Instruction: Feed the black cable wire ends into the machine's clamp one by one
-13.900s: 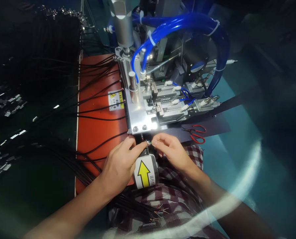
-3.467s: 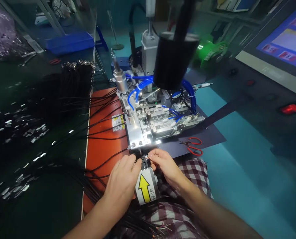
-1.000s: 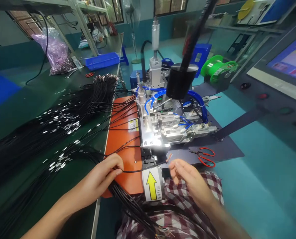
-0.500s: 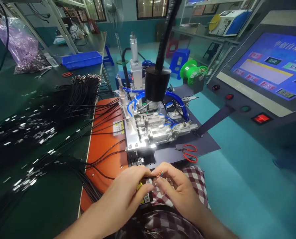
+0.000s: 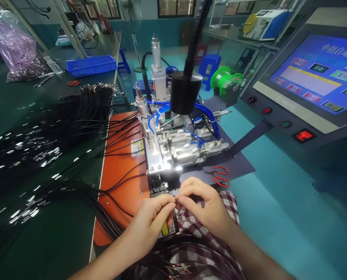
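My left hand [image 5: 154,216] is closed, its thumb and forefinger pinched on a black cable whose tip barely shows between the fingertips. Right beside it, my right hand [image 5: 204,202] pinches the end of the same cable, and the fingertips of both hands nearly touch. Both hands are just in front of the metal machine [image 5: 185,149], over its black slotted front part [image 5: 158,189]. Several black cables [image 5: 123,179] run across the orange board [image 5: 121,155] to the machine. Cut coloured wire bits [image 5: 177,269] lie on the dark cloth at my lap.
Red-handled scissors [image 5: 221,177] lie right of the machine. A black lamp [image 5: 186,93] hangs over it. The control screen [image 5: 316,74] stands at the right. Heaped black cables [image 5: 94,105], a blue tray [image 5: 92,66] and a plastic bag [image 5: 16,50] are on the left table.
Both hands have shifted slightly and their fingertips have closed together. The fanned coloured wire ends seen earlier at the right fingertips are now mostly hidden. The whole view has shifted a little.
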Demonstrator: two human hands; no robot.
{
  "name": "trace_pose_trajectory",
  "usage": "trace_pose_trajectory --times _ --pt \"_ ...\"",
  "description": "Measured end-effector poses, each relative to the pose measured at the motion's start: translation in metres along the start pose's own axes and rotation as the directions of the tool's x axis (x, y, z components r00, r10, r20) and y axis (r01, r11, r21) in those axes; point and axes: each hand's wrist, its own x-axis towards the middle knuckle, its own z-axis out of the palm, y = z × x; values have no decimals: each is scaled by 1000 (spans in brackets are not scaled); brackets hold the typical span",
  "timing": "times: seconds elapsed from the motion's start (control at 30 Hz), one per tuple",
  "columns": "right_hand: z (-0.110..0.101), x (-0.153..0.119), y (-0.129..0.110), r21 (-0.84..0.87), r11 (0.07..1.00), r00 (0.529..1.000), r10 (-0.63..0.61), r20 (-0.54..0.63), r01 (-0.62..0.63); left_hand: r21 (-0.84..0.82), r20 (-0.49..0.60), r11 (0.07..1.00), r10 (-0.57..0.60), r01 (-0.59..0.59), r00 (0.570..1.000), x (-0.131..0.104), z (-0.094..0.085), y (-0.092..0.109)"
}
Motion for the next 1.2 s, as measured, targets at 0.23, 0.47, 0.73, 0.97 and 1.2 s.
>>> trace_pose_trajectory --times 0.23,0.47,0.73,0.97,1.2 --pt "12 4 16 246 959 988 149 -26 -139 60 -89 997 55 -50 995 1 2 -6" --pt "12 0 26 517 807 946 324 17 -285 -238 -43 964 -131 117 990 0 -1 -7" --pt "19 0 24 636 701 935 340 100 -323 -298 -34 947 -137 121 990 0 -2 -9" --pt "23 1 24 671 655 928 343 147 -348 -342 -28 934 -118 101 993 0 -5 -7" --pt "17 5 25 671 556 868 377 323 -491 -341 22 934 -109 110 994 -2 -7 -6"
